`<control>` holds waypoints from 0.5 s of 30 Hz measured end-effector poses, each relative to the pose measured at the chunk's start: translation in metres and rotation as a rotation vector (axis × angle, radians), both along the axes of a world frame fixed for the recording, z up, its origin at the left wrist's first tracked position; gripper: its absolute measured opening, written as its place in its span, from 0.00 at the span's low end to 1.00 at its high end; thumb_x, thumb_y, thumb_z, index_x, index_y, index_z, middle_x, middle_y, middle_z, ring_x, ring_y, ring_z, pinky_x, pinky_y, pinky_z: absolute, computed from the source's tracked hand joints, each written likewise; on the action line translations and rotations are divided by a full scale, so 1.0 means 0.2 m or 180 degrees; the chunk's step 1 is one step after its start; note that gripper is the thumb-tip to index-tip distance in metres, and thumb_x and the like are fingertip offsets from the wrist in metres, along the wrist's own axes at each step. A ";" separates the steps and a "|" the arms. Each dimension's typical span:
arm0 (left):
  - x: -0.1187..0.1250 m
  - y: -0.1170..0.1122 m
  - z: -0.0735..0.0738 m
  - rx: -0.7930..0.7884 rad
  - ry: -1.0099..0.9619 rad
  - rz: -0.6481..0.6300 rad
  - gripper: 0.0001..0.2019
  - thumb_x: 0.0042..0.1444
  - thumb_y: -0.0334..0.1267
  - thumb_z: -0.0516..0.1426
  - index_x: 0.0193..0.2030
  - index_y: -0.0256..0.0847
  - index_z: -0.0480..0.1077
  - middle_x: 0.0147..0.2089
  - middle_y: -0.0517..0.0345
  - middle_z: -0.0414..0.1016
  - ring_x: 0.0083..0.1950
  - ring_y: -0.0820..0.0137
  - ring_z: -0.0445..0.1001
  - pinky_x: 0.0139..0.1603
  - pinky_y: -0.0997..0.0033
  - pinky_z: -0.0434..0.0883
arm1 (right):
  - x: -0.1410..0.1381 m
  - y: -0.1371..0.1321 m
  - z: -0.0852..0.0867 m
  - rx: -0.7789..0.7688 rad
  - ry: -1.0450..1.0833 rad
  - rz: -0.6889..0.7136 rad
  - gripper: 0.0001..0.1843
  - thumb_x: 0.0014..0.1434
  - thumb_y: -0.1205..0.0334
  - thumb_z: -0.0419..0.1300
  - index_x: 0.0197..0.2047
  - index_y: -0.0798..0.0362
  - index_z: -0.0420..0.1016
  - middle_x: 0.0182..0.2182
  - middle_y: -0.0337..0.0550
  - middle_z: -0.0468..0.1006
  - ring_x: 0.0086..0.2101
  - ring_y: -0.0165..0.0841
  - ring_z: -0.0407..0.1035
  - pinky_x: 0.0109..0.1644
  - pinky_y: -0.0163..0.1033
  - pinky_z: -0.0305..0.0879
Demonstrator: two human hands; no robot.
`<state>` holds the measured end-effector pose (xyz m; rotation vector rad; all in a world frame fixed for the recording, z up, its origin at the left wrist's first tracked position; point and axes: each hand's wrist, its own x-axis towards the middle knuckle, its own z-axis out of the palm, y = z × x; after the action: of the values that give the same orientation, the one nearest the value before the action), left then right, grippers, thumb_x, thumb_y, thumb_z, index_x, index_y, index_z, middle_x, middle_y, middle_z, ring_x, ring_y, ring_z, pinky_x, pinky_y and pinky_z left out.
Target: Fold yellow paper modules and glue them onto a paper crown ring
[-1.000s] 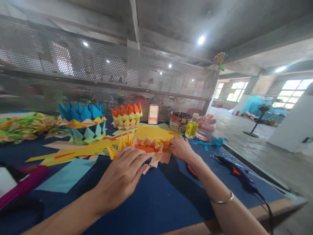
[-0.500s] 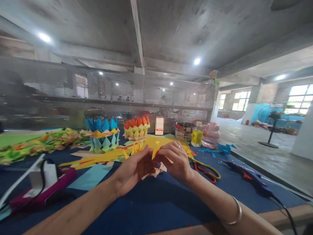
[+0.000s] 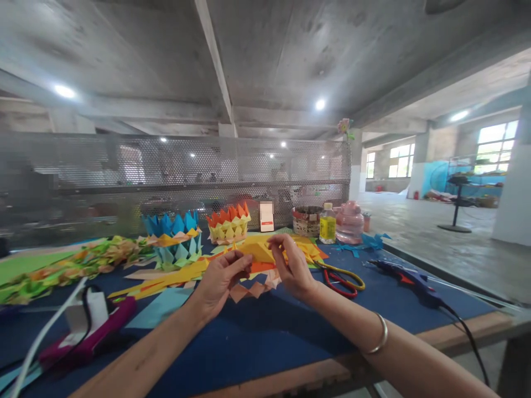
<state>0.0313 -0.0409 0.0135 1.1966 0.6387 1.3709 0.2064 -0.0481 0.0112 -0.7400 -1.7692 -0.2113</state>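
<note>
Folded yellow paper turned broadside between two hands

Half a second ago the folded yellow paper stood point-down at the right fingertips; now it lies wide and slanted between both hands, above the dark blue tabletop. The left hand pinches its left end between thumb and bent fingers. The right hand has its fingers curled closed on the right end. Just below the hands lies a peach paper zigzag strip. Scissors with red and yellow handles rest near the right hand, with a glue gun farther right. Left of the left hand lies a light blue paper sheet. Behind stand a blue-topped folded-paper basket, an orange-topped one and a yellow-labelled bottle.
</note>
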 end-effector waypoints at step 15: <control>0.01 -0.02 0.01 0.0568 0.0619 0.0252 0.15 0.42 0.44 0.68 0.33 0.37 0.76 0.32 0.59 0.76 0.33 0.71 0.72 0.33 0.75 0.70 | -0.03 0.04 -0.02 -0.0927 0.0237 0.0250 0.09 0.61 0.60 0.58 0.40 0.55 0.76 0.31 0.42 0.79 0.32 0.31 0.71 0.38 0.36 0.64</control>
<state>0.0328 -0.0448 0.0160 1.4740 0.7180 1.4112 0.2005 -0.0407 0.0075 -0.8714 -1.7733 0.1286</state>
